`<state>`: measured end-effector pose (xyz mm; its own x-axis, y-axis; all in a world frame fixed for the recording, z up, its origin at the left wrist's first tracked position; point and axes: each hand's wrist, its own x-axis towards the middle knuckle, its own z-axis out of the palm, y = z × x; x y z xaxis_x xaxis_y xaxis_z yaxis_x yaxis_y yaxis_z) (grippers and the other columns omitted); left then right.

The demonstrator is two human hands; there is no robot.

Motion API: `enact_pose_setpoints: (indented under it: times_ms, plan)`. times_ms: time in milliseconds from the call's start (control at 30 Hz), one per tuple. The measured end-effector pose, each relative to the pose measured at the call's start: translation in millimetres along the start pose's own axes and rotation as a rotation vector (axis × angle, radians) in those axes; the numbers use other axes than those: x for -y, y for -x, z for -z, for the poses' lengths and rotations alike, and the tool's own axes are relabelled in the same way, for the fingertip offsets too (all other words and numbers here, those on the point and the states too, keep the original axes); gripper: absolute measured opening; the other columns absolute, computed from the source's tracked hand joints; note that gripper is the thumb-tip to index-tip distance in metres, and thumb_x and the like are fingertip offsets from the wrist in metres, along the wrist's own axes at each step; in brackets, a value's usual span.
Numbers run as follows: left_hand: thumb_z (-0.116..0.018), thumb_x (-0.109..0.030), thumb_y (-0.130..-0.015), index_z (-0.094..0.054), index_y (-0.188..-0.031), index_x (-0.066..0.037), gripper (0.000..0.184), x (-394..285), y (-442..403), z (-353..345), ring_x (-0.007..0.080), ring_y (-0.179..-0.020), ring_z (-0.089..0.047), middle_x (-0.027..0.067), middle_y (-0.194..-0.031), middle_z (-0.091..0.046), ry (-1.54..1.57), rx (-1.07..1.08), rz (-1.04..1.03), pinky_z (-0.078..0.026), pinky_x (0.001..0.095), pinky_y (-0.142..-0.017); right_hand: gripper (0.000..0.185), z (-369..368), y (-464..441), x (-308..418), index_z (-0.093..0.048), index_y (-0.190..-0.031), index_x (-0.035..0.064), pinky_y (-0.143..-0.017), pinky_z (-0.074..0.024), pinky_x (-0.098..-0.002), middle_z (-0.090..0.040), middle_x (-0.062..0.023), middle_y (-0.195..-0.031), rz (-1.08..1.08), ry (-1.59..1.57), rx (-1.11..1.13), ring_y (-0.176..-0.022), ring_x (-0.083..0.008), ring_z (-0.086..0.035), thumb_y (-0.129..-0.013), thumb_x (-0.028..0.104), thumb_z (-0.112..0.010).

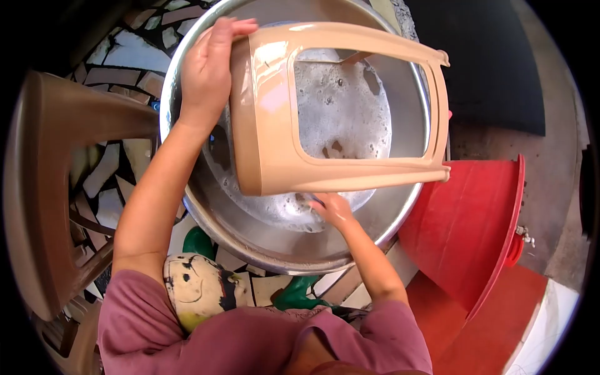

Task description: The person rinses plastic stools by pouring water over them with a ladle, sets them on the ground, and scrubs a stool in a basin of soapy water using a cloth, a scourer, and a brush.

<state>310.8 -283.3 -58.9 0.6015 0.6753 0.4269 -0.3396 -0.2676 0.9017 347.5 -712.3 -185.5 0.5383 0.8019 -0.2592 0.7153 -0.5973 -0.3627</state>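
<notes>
A beige plastic stool (pixel 275 112) lies on its side across a big metal basin (pixel 250 250), its seat to the left and its legs to the right. Foamy water (pixel 340 94) shows through the opening between the legs. My left hand (pixel 209 69) grips the seat end at the upper left, its fingers partly hidden behind the edge. Below the stool's lower side, my right hand (pixel 334 209) is closed just over the suds. A small bluish bit shows at its fingers, but what it holds is mostly hidden by the stool.
A brown plastic chair or stool (pixel 44 187) stands on the mosaic floor (pixel 137 53) at left. To the right, a red tub (pixel 462 219) with a tap (pixel 525 236) leans beside the basin. Green boots (pixel 294 294) are under the basin's near rim. A dark panel (pixel 481 62) lies beyond.
</notes>
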Motion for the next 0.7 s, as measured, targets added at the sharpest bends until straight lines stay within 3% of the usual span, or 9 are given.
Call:
enact_pose_setpoints:
  times_ms: [67,133,233,300,400,500,633,667,700]
  plan:
    - [-0.035,-0.038,-0.104,-0.066,-0.109,0.002,0.050,4.8,6.7,-3.3,0.0240,-0.113,-0.057,0.0157,-0.118,-0.063,-0.069,-0.128,0.126,-0.039,0.0324,-0.100,0.039,83.6,33.0,43.5,-0.065,-0.122,0.0224,-0.063,-0.0489,-0.0404,-0.064,-0.0130,-0.089,-0.192,-0.028,0.133,-0.073,-0.0321,-0.062,-0.084,0.032,-0.069]
    - [-0.036,-0.039,-0.103,-0.055,-0.130,-0.003,0.048,12.8,15.4,-9.3,0.0229,-0.124,-0.048,0.0134,-0.131,-0.055,0.086,-0.073,0.383,-0.032,0.0306,-0.106,0.040,133.4,68.6,71.4,-0.067,-0.120,0.0189,-0.058,-0.0469,-0.0369,-0.061,-0.0106,-0.076,-0.146,-0.099,-0.035,-0.063,-0.0278,-0.058,-0.080,0.020,-0.073]
    - [-0.037,-0.040,-0.102,-0.050,-0.135,-0.005,0.050,11.1,18.2,-16.3,0.0224,-0.132,-0.039,0.0129,-0.140,-0.048,0.222,-0.080,0.446,-0.025,0.0301,-0.110,0.043,183.1,88.3,117.0,-0.068,-0.118,0.0127,-0.053,-0.0454,-0.0336,-0.056,-0.0085,-0.070,-0.074,-0.099,-0.164,-0.057,-0.0229,-0.055,-0.076,0.011,-0.076]
    - [-0.038,-0.040,-0.101,-0.047,-0.139,-0.006,0.051,20.1,19.6,-22.7,0.0234,-0.139,-0.031,0.0151,-0.149,-0.036,0.365,-0.095,0.488,-0.019,0.0309,-0.113,0.044,197.5,72.3,150.6,-0.068,-0.116,0.0093,-0.051,-0.0442,-0.0318,-0.054,-0.0069,-0.068,-0.007,-0.142,-0.354,-0.056,-0.0191,-0.053,-0.073,0.007,-0.077]
    - [-0.036,-0.039,-0.102,-0.040,-0.143,-0.006,0.053,16.6,23.0,-25.9,0.0253,-0.145,-0.018,0.0178,-0.155,-0.022,0.411,-0.062,0.495,-0.014,0.0330,-0.116,0.048,217.2,18.3,191.3,-0.067,-0.120,0.0172,-0.046,-0.0423,-0.0320,-0.053,-0.0062,-0.069,0.175,0.070,-0.263,-0.053,-0.0188,-0.051,-0.073,0.010,-0.077]
    - [-0.032,-0.039,-0.104,-0.028,-0.150,-0.008,0.055,3.1,28.8,-31.3,0.0203,-0.138,-0.030,0.0111,-0.153,-0.029,0.510,-0.062,0.474,-0.021,0.0302,-0.114,0.059,212.9,-40.7,191.8,-0.061,-0.128,0.0322,-0.043,-0.0410,-0.0346,-0.044,-0.0049,-0.064,0.351,0.260,-0.104,-0.049,-0.0204,-0.049,-0.074,0.015,-0.076]
    - [-0.031,-0.039,-0.104,-0.026,-0.150,-0.008,0.056,1.2,31.2,-33.2,0.0215,-0.139,-0.027,0.0120,-0.154,-0.027,0.487,-0.037,0.444,-0.018,0.0312,-0.114,0.045,248.4,-173.4,191.9,-0.061,-0.128,0.0242,-0.053,-0.0464,-0.0397,-0.062,-0.0114,-0.073,0.295,0.260,-0.274,-0.058,-0.0297,-0.057,-0.085,0.017,-0.069]
    - [-0.031,-0.039,-0.104,-0.025,-0.150,-0.008,0.057,1.7,31.7,-34.0,0.0218,-0.139,-0.026,0.0122,-0.154,-0.026,0.475,-0.036,0.432,-0.018,0.0315,-0.114,0.044,253.1,-179.9,213.8,-0.061,-0.128,0.0249,-0.055,-0.0478,-0.0382,-0.061,-0.0128,-0.074,0.296,0.073,-0.282,-0.058,-0.0306,-0.057,-0.086,0.018,-0.069]
    - [-0.031,-0.039,-0.103,-0.025,-0.150,-0.007,0.057,1.9,32.2,-34.0,0.0221,-0.140,-0.025,0.0124,-0.154,-0.025,0.457,-0.033,0.423,-0.017,0.0317,-0.114,0.046,249.8,-164.7,210.8,-0.061,-0.128,0.0260,-0.055,-0.0481,-0.0377,-0.061,-0.0143,-0.075,0.297,0.205,-0.244,-0.058,-0.0301,-0.058,-0.085,0.017,-0.070]
